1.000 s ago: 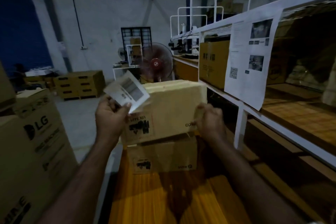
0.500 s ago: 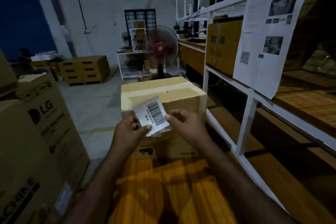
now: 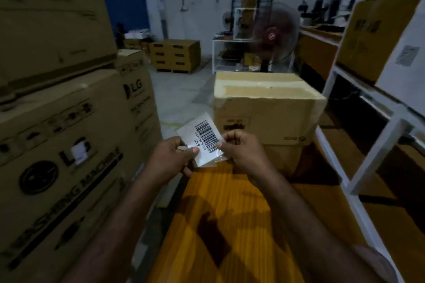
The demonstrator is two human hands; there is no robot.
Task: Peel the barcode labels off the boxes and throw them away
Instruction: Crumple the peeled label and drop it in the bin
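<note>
A white barcode label (image 3: 203, 139) is held in the air between both hands, its barcode facing me. My left hand (image 3: 170, 156) pinches its lower left edge and my right hand (image 3: 241, 148) pinches its right edge. Just behind them a brown cardboard box (image 3: 266, 108) sits on top of a second box (image 3: 285, 156), at the far end of an orange wooden surface (image 3: 220, 225). A small white label (image 3: 79, 152) is stuck on the big LG washing-machine carton (image 3: 57, 167) at my left.
Tall stacked cartons (image 3: 46, 18) wall off the left side. A white metal shelf rack (image 3: 368, 145) with a box (image 3: 377, 37) runs along the right. A standing fan (image 3: 274, 30), a white cart and a pallet of boxes (image 3: 174, 55) stand farther back on the grey floor.
A second ago my left hand held the peeled label up while my right hand rested on the box. Both hands now hold the label in front of the box, and my view has turned left.
</note>
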